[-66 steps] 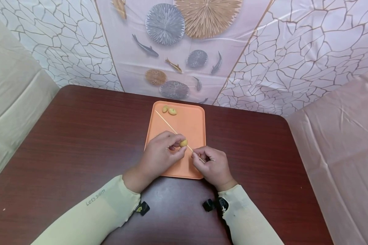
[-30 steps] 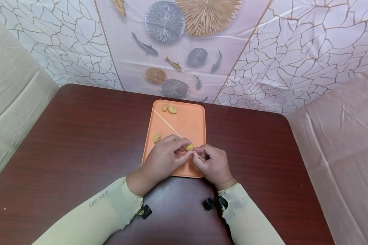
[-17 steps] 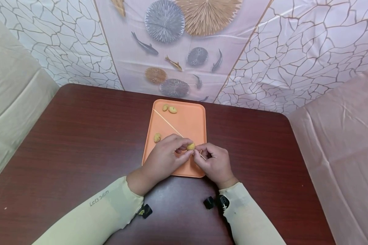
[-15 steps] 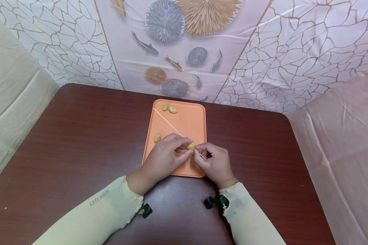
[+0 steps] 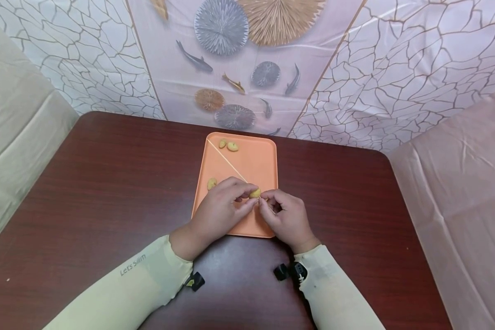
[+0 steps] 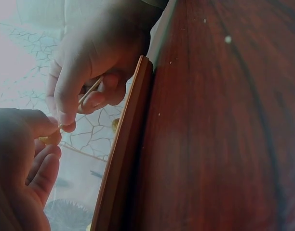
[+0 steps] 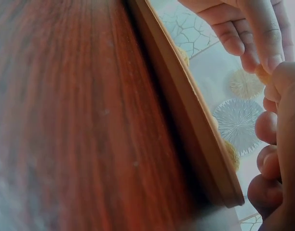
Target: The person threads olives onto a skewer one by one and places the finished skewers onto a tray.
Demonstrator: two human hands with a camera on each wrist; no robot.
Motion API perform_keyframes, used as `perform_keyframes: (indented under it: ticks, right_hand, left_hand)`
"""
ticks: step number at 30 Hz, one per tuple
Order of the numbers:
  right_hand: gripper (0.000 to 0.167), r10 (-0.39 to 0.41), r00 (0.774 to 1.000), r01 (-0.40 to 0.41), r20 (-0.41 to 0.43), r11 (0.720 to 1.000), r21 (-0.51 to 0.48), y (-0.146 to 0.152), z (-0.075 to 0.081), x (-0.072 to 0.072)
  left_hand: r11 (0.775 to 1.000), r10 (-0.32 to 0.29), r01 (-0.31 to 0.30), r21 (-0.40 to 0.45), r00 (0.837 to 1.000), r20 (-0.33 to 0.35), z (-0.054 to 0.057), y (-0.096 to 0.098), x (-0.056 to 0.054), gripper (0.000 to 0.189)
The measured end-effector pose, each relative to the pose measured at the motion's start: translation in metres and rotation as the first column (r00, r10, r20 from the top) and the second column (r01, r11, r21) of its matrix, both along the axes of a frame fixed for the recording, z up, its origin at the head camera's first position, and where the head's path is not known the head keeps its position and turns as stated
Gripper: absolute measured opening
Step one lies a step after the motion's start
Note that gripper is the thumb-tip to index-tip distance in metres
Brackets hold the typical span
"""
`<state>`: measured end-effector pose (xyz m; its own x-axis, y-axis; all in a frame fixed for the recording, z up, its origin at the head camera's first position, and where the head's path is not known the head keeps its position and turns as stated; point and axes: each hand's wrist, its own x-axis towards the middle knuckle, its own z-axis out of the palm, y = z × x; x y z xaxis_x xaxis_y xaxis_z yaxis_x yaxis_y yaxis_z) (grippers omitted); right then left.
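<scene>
Thumb and fingers of my left hand (image 5: 216, 208) pinch a small yellow oval piece (image 5: 255, 193), fruit-like, its exact kind unclear. A thin pale wooden skewer (image 5: 228, 159) slants from the far left corner of the orange tray (image 5: 259, 158) down to this piece. On the piece's other side, my right hand (image 5: 288, 217) pinches the skewer's near end, its fingertips close against the left ones. In the left wrist view, the skewer (image 6: 91, 91) shows between the right fingers. How far it passes through the piece is hidden by the fingers.
Two yellow pieces, one small (image 5: 222, 144) and one larger (image 5: 233, 146), lie at the tray's far left. Another piece (image 5: 212, 184) lies beside my left hand. The tray rests on a dark red-brown table (image 5: 140, 183), with patterned cloth (image 5: 231, 82) hanging behind.
The pinched piece and left hand have moved right along the skewer, to the right fingertips. A piece at the tray's left has come into sight. Lately the skewer's far end has shifted slightly up.
</scene>
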<state>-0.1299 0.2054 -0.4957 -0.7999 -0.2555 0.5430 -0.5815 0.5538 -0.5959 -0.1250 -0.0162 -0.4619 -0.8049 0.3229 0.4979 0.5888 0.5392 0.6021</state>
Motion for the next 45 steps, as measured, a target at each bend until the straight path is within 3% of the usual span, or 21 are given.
perform_keyframes:
  ticks: [6,13,17,20,24,28,36,42,45]
  right_hand:
    - [0.004,-0.008,1.000,0.009,0.009,1.000,-0.015,0.004,-0.001,0.001]
    - [0.007,-0.031,0.998,0.036,0.057,0.996,-0.076,0.005,0.001,0.001]
    - [0.007,-0.070,0.993,0.080,0.090,0.989,-0.124,0.009,0.001,-0.001]
    - [0.008,-0.100,0.986,0.124,0.135,0.976,-0.180,0.014,0.001,-0.004]
    - [0.011,-0.118,0.973,0.169,0.197,0.949,-0.268,0.021,0.000,-0.010]
    - [0.011,-0.111,0.965,0.188,0.239,0.926,-0.328,0.027,-0.001,-0.014]
    - [0.008,-0.135,0.947,0.237,0.291,0.907,-0.348,0.034,-0.002,-0.016]
    - [0.009,-0.122,0.952,0.219,0.282,0.913,-0.344,0.036,-0.003,-0.017]
    - [0.009,-0.129,0.952,0.223,0.277,0.912,-0.344,0.037,-0.003,-0.016]
  left_hand:
    - [0.999,-0.039,0.039,-0.012,0.999,0.007,0.001,0.003,0.001,0.030]
    - [0.990,-0.121,0.121,-0.066,0.993,0.000,0.013,0.001,0.003,0.035]
    - [0.989,-0.118,0.124,-0.085,0.990,0.073,0.022,0.000,0.000,0.019]
    - [0.979,-0.089,0.122,-0.164,0.977,0.194,0.027,0.001,-0.005,0.015]
    - [0.922,-0.031,0.162,-0.352,0.936,0.351,0.030,0.006,-0.014,0.032]
    - [0.870,-0.010,0.207,-0.447,0.914,0.405,0.033,0.019,-0.025,0.048]
    - [0.822,-0.064,0.258,-0.508,0.928,0.367,0.034,0.046,-0.038,0.040]
    - [0.774,-0.025,0.261,-0.577,0.923,0.384,0.033,0.063,-0.034,0.028]
    - [0.753,0.003,0.232,-0.616,0.935,0.355,0.032,0.070,-0.029,0.022]
